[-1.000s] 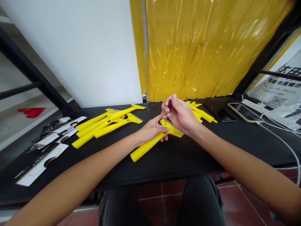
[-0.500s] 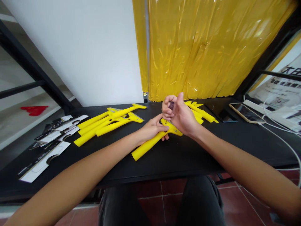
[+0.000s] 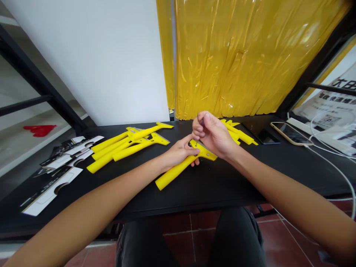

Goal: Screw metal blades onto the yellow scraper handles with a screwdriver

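My left hand (image 3: 182, 151) grips a yellow scraper (image 3: 175, 172) near its head, with the handle slanting down to the left. Above that head, my right hand (image 3: 210, 131) is closed round a small screwdriver (image 3: 197, 142), whose thin shaft points down at a screw on the scraper; the fingers hide most of its handle. To the left lie several yellow scrapers (image 3: 130, 150) in an overlapping pile. More yellow pieces (image 3: 242, 135) rest just beyond my right wrist, partly hidden by it.
Black-and-white cards (image 3: 55, 189) lie at the left of the black table (image 3: 178, 200). A dark phone or tablet (image 3: 263, 131), a light-edged phone (image 3: 290, 133) and white cables (image 3: 338, 168) are at the right. Yellow plastic sheeting (image 3: 228, 59) hangs behind.
My right hand has turned inward, its fingers closing over the screwdriver, and the shaft now shows against the scraper head. My left hand and the scraper have hardly moved.
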`<control>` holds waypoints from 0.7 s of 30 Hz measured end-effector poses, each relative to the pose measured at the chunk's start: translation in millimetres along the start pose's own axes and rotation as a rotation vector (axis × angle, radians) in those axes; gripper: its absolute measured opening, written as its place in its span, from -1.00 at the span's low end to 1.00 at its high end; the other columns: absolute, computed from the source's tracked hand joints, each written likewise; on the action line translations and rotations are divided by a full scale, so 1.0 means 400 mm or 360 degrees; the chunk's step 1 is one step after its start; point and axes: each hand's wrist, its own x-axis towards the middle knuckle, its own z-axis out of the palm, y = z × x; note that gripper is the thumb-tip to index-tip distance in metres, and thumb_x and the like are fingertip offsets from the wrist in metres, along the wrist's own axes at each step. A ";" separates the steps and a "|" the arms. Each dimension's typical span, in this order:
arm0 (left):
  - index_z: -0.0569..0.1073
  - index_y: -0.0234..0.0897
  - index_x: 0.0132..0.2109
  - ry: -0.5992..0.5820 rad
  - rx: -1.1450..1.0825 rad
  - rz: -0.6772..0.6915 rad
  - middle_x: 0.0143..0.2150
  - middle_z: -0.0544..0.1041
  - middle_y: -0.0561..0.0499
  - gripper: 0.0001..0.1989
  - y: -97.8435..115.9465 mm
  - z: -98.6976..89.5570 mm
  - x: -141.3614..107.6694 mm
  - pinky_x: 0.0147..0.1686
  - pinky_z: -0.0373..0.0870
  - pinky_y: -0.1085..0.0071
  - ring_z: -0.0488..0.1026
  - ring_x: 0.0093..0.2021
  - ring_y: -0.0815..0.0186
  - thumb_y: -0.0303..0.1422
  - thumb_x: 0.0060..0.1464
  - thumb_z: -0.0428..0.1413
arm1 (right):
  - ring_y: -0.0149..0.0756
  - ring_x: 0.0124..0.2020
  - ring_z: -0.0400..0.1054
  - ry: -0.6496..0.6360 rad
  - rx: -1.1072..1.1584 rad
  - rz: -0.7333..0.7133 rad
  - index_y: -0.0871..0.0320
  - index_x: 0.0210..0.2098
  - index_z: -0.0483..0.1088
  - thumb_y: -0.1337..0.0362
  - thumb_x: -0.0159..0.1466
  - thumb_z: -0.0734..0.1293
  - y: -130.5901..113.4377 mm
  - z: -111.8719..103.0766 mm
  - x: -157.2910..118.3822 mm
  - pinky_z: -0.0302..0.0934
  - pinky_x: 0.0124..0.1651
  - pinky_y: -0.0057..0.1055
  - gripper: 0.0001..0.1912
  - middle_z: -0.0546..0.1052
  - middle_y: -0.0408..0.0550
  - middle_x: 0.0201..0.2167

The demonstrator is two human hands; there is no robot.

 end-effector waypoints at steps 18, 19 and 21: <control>0.21 -0.29 0.29 0.0052 -0.0005 -0.0030 -0.51 0.54 0.06 -0.43 0.006 0.006 0.001 -0.53 0.42 0.46 0.51 -0.55 0.31 -0.39 0.19 0.20 | -0.43 -0.51 0.10 0.0050 -0.0005 0.0047 0.08 -0.31 0.36 -0.14 0.32 0.31 0.000 0.000 0.004 0.21 -0.38 -0.44 -0.60 0.22 -0.23 -0.50; 0.20 -0.29 0.28 0.0056 -0.0008 -0.0023 -0.52 0.52 0.08 -0.44 0.007 0.007 0.002 -0.53 0.41 0.47 0.51 -0.56 0.32 -0.39 0.19 0.20 | -0.44 -0.52 0.09 0.0064 0.0001 0.0043 0.07 -0.30 0.35 -0.13 0.31 0.34 0.000 0.000 0.004 0.20 -0.39 -0.45 -0.62 0.21 -0.23 -0.50; 0.22 -0.28 0.23 0.0064 -0.0021 -0.0016 -0.49 0.51 0.08 -0.49 0.004 0.009 0.004 -0.55 0.40 0.47 0.52 -0.54 0.31 -0.38 0.20 0.19 | -0.44 -0.51 0.10 0.0079 -0.0018 0.0051 0.07 -0.34 0.32 -0.12 0.29 0.36 0.000 -0.001 0.004 0.19 -0.41 -0.45 -0.61 0.23 -0.23 -0.48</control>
